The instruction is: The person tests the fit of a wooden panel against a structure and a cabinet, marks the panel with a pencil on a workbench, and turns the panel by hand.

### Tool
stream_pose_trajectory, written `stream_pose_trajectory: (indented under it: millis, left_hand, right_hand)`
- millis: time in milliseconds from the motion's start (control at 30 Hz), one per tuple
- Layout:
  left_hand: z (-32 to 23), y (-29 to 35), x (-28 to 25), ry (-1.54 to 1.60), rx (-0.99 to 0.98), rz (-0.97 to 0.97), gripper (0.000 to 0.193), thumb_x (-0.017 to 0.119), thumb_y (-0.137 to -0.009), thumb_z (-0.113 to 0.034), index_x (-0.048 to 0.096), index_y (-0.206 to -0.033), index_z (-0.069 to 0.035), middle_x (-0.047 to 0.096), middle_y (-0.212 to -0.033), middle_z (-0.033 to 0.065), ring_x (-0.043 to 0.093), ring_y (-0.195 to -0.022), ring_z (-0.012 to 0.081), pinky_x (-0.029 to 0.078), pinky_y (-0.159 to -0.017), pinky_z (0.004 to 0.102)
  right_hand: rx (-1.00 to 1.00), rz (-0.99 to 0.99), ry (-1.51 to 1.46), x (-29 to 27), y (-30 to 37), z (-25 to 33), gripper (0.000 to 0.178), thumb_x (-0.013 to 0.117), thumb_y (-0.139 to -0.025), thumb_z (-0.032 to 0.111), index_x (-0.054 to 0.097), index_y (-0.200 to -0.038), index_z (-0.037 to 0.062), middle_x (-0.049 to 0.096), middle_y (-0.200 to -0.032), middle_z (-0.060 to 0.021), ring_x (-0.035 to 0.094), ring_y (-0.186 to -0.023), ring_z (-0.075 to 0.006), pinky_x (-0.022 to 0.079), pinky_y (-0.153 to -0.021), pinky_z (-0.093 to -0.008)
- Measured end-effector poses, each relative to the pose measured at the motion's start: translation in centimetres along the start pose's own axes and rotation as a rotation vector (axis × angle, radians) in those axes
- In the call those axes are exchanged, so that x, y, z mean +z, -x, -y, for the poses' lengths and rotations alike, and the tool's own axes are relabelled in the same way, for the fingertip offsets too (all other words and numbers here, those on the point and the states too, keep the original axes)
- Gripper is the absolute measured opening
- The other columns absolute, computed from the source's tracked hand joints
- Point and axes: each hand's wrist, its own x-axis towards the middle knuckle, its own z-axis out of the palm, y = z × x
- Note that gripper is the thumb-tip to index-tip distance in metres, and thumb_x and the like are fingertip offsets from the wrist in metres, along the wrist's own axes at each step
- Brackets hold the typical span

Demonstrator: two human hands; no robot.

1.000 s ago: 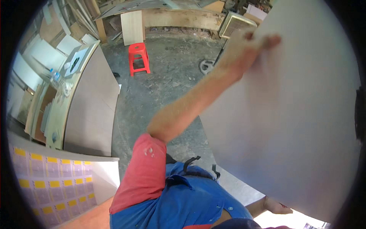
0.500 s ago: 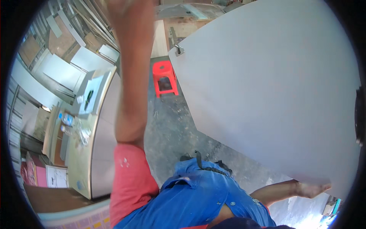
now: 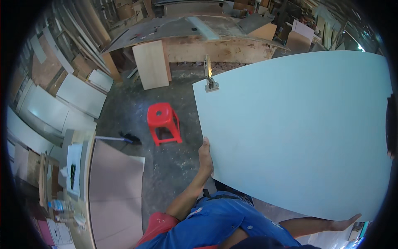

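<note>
A large white panel (image 3: 290, 137) fills the right half of the view, tilted in front of me. A metal cabinet hinge (image 3: 211, 85) is fixed near its far left corner, with its arm sticking out past the edge. My left hand (image 3: 205, 157) is closed on the panel's left edge, near the lower corner; the fingers behind the board are hidden. Along the near edge, toward the right, my right hand (image 3: 346, 224) holds the panel from below, its fingers partly hidden.
A red plastic stool (image 3: 161, 117) stands on the grey floor left of the panel. Behind it is a low wide worktable (image 3: 141, 33) with a wooden board (image 3: 151, 64) leaning on it. At left are a bench (image 3: 78, 224) with bottles, a broom (image 3: 130, 139), and stacked boards (image 3: 81, 95).
My left hand has come down from the raised position at the top to the panel's left edge and closed on it. My view has tilted up, bringing the worktable into sight.
</note>
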Motion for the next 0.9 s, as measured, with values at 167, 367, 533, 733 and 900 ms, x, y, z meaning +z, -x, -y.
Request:
stream_pose_trajectory:
  millis: [167, 367, 533, 733, 900]
  left_hand:
    - [1.5, -14.0, 5.4, 0.033, 0.048, -0.114, 0.057, 0.040, -0.102, -0.047, 0.062, -0.109, 0.006, 0.066, -0.092, 0.0080, 0.062, -0.076, 0.0157, 0.051, -0.070, 0.0297]
    - [-1.7, -29.6, 11.5, 0.044, -0.095, -0.077, 0.055, 0.044, -0.101, -0.044, 0.061, -0.114, 0.006, 0.066, -0.103, 0.0103, 0.062, -0.089, 0.0158, 0.049, -0.078, 0.0296]
    - [-1.1, -45.8, 15.0, 0.095, -0.143, -0.021, 0.053, 0.048, -0.099, -0.043, 0.061, -0.115, 0.005, 0.065, -0.108, 0.0108, 0.061, -0.093, 0.0172, 0.048, -0.082, 0.0305]
    - [0.4, -64.5, 21.6, -0.081, -0.248, 0.057, 0.054, 0.050, -0.097, -0.043, 0.061, -0.115, 0.007, 0.065, -0.110, 0.0110, 0.061, -0.094, 0.0187, 0.047, -0.085, 0.0308]
    - [2.0, -75.8, 28.3, -0.051, -0.377, 0.185, 0.054, 0.049, -0.097, -0.043, 0.062, -0.114, 0.007, 0.064, -0.107, 0.0134, 0.061, -0.095, 0.0182, 0.047, -0.085, 0.0309]
  right_hand:
    - [0.105, -0.102, 0.027, 18.4, 6.5, -1.5, 0.041, 0.039, -0.104, 0.016, 0.043, -0.137, -0.0080, 0.050, -0.138, -0.0179, 0.052, -0.119, -0.0260, 0.042, -0.100, -0.0304]
    - [0.050, 0.016, -0.204, 30.3, 6.5, -11.0, 0.047, 0.042, -0.103, 0.021, 0.042, -0.135, -0.0129, 0.044, -0.142, -0.0198, 0.046, -0.126, -0.0263, 0.035, -0.106, -0.0329]
    - [0.077, -0.041, -0.219, 42.3, 12.3, -16.8, 0.046, 0.042, -0.103, 0.022, 0.042, -0.134, -0.0121, 0.046, -0.140, -0.0187, 0.047, -0.124, -0.0253, 0.036, -0.106, -0.0337]
    - [0.024, 0.023, -0.284, 54.3, 14.9, -24.6, 0.045, 0.045, -0.102, 0.021, 0.043, -0.134, -0.0109, 0.048, -0.137, -0.0177, 0.051, -0.119, -0.0235, 0.039, -0.102, -0.0320]
    - [0.130, -0.048, -0.303, 64.7, 17.0, -29.8, 0.043, 0.044, -0.103, 0.020, 0.046, -0.131, -0.0116, 0.050, -0.136, -0.0182, 0.053, -0.117, -0.0231, 0.043, -0.100, -0.0322]
